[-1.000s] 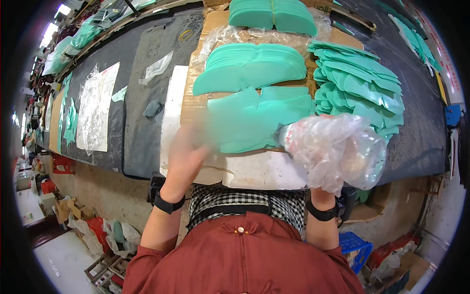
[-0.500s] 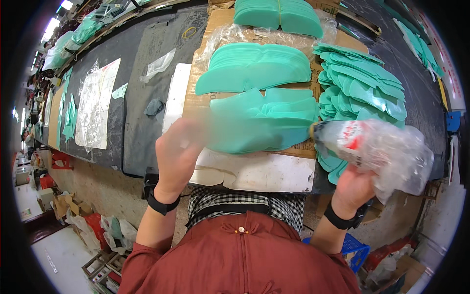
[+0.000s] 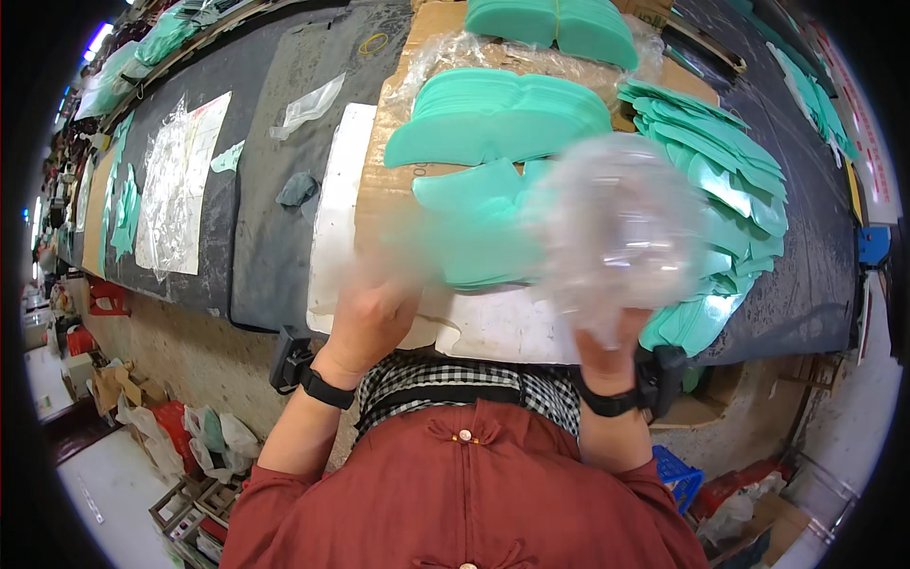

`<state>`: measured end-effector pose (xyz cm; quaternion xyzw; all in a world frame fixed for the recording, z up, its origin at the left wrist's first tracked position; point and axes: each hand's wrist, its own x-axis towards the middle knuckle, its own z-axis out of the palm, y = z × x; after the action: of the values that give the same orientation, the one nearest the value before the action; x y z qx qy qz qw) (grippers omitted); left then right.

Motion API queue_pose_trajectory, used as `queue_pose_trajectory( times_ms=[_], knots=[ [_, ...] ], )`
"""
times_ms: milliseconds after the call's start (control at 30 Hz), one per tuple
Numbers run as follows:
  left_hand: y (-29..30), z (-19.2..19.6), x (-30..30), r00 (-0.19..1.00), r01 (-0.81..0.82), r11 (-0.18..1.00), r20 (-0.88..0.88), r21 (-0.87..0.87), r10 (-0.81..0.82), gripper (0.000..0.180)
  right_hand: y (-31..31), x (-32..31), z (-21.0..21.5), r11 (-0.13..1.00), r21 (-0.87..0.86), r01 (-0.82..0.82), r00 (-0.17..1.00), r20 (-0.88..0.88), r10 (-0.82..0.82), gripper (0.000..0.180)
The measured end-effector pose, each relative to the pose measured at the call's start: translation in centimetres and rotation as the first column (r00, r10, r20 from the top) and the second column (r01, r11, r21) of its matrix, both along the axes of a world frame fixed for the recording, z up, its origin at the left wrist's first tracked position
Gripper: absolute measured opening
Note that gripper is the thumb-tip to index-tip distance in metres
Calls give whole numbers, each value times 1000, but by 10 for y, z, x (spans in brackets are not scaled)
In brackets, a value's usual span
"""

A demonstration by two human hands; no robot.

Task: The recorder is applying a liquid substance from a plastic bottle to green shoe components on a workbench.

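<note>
Clear plastic bag [image 3: 616, 223], crumpled and motion-blurred, is up in the air in front of the person, above the near right part of the workbench [image 3: 275, 247], and it is the thing in hand at this moment.

Going left to right: along the far left edge of the dark bench lies a flat transparent sheet [image 3: 180, 190] over pale paper, with a few mint-green scraps beside it. Next come a small clear wrapper [image 3: 308, 104] and a grey rag [image 3: 297, 188] on the dark mat. The left hand [image 3: 374, 318] hovers at the near edge over the white board [image 3: 332, 209], blurred, its fingers loosely curled; I cannot tell whether it grips anything. On the cardboard sheet [image 3: 379, 185] in the middle sit fanned stacks of mint-green foam insole pieces [image 3: 493, 119], with another stack [image 3: 474, 228] nearer the person. The right hand [image 3: 607, 346] is clamped on the bag from below, holding it up. Further right, a long fanned row of green pieces [image 3: 720, 166] runs to the bench's right edge, and 2 more piles [image 3: 555, 24] sit at the far edge.

As a judgement: the work looks to be at an early-to-middle point. The bag appears empty, though the blur makes that uncertain, and every green stack in view lies loose on the bench, so bagging, if that is the step, is not yet done for any of them.
</note>
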<state>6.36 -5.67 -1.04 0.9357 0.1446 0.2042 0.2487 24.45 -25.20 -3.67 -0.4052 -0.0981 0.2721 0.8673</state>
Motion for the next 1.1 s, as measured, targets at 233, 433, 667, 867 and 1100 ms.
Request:
queue_pose_trajectory(
  times_ms=[233, 433, 667, 867, 1100],
  knots=[
    [-3, 7, -1, 1000, -7, 1000, 18, 29, 7, 27, 9, 28, 9, 921, -320, 224, 839, 543, -15, 60],
    [-8, 7, 1, 998, -56, 998, -17, 19, 56, 31, 47, 35, 50, 887, -250, 389, 611, 790, -46, 59],
    [-12, 7, -1, 997, -79, 995, -12, -58, 79, 30, 25, 71, 60, 771, -291, 566, 460, 888, -2, 53],
    [-11, 7, -4, 996, -84, 993, 29, -81, 87, 30, -8, 68, 54, 646, -328, 689, 367, 927, 78, 54],
    [-2, 5, -12, 997, -41, 997, 57, -58, 44, 31, 37, 9, 45, 803, -325, 499, 434, 896, 93, 50]
  ],
)
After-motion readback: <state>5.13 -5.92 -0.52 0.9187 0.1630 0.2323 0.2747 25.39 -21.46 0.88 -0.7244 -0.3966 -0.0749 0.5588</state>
